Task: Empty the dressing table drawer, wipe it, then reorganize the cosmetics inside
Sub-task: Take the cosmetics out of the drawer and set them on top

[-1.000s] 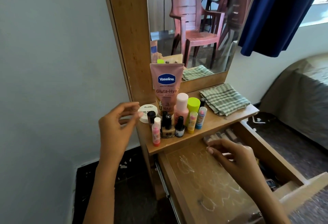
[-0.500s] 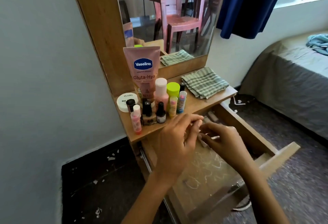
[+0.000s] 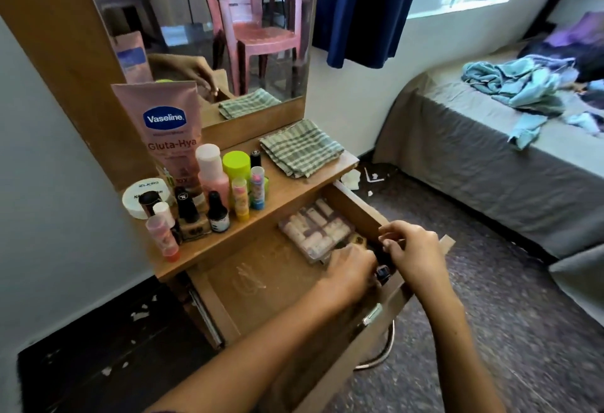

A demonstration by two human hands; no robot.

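The drawer is pulled open under the dressing table top, its wooden floor streaked with white marks. A clear case of pale tubes lies at its far right. My left hand reaches into the drawer's right side with its fingers curled down and hidden. My right hand hovers beside it, thumb and forefinger pinched near the drawer's right wall. A small dark bottle shows between the two hands. Whether either hand grips anything is hidden. Several cosmetics stand on the top beside a Vaseline tube.
A folded green checked cloth lies on the right of the table top. The mirror rises behind it. A bed with heaped clothes stands to the right, across a strip of dark floor.
Both hands have moved from the drawer's middle to its right side near the front. The clear case of tubes is now uncovered. The view has swung toward the bed.
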